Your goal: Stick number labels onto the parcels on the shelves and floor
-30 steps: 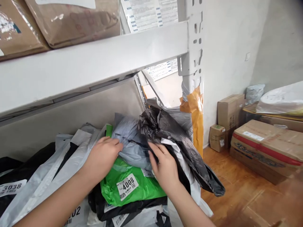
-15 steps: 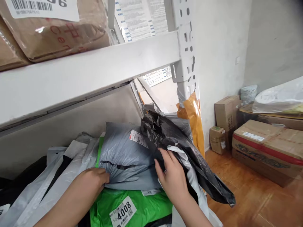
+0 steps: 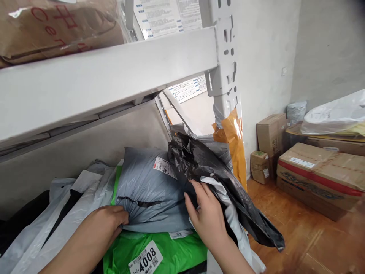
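A grey plastic mailing bag [image 3: 145, 182] with a small white label lies on top of a green mailing bag [image 3: 171, 249] marked 4008. My left hand [image 3: 110, 220] is closed on the grey bag's lower left corner. Against the right side of the grey bag is my right hand [image 3: 205, 209], its fingers apart and touching a crumpled black plastic bag [image 3: 225, 186]. Below that black bag, a white plastic bag [image 3: 230, 213] shows beside my right hand. The fingertips of my left hand are partly hidden.
Several white mailing bags [image 3: 76, 205] are heaped on the left. A white shelf beam [image 3: 114, 80] crosses above, with a wrapped carton [image 3: 62, 26] on it. The shelf post [image 3: 226, 57] carries orange tape [image 3: 235, 148]. Cartons [image 3: 319, 175] stand on the floor to the right.
The view has shifted slightly, bringing the shelf beam higher. The left hand keeps its hold on the grey mailing bag, and the right hand stays by the black bag.
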